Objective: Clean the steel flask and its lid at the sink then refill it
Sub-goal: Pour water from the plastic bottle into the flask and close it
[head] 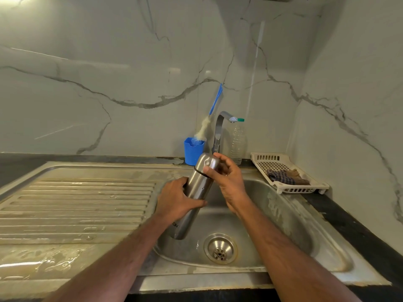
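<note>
A steel flask [195, 192] hangs tilted over the sink basin [272, 214], its top leaning away and to the right. My left hand [176, 201] is wrapped around the middle of its body. The steel lid [206, 163] sits on the flask's top, above a dark ring, and my right hand [226, 177] grips it from the right with thumb and fingers. The tap [222, 127] stands behind the flask with no water running.
A blue cup [193, 150] holding a bottle brush [214, 101] stands left of the tap, and a clear plastic bottle [237, 140] to its right. A white plastic tray [285, 173] with a cloth [285, 176] sits at the right. The wet ribbed drainboard [76, 205] lies left.
</note>
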{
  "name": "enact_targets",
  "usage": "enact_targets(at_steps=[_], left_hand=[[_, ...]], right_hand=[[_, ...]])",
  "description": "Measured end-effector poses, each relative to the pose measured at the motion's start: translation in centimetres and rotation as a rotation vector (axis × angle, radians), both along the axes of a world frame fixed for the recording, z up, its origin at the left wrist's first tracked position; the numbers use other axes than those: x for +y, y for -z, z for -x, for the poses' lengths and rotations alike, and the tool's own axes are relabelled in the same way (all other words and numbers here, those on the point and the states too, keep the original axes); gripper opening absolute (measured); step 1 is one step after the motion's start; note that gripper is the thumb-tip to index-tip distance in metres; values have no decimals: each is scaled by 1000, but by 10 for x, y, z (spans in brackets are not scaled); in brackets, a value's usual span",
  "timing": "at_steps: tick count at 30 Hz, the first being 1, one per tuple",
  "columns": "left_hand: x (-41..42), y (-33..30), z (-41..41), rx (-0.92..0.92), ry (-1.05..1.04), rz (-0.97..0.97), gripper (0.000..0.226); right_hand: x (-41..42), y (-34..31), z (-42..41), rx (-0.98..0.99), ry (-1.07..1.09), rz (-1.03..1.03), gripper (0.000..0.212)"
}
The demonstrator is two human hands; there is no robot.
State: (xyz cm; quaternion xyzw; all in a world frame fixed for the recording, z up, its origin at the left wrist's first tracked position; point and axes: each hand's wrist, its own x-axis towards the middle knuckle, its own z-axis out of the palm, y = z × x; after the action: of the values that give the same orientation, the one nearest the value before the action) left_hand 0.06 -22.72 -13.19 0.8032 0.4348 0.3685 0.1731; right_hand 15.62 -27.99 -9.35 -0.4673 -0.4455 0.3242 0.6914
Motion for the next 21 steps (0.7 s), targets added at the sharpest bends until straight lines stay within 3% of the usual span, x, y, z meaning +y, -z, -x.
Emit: enact_targets(at_steps=[2, 4, 7, 9, 11, 14, 17, 19, 21], left_hand=[[-1, -2, 0, 8, 2, 7, 68], [-1, -3, 1, -8, 12, 20, 66], [0, -4, 6, -78, 68, 118, 61], [0, -5, 9, -117, 150, 197, 56], [0, -4, 9, -153, 193, 235, 54], [-3, -2, -2, -125, 74, 147, 51], [-4, -3, -7, -6, -64, 1, 56], [-2, -5, -4, -11, -49, -5, 55], [0, -6, 0, -60, -10, 34, 56]], right_hand=[[2, 0, 9, -9, 141, 8, 65], [5, 0, 13, -35, 141, 46, 73], [7, 1, 9, 52, -144, 87, 82], [6, 3, -3, 151, -328, 76, 70], [7, 5, -14, 130, -381, 63, 59], [10, 4, -9, 83, -195, 27, 54], [12, 0, 13, 112, 90, 30, 65], [15, 1, 18, 104, 110, 63, 77], [14, -1, 15, 98, -25, 112, 90]])
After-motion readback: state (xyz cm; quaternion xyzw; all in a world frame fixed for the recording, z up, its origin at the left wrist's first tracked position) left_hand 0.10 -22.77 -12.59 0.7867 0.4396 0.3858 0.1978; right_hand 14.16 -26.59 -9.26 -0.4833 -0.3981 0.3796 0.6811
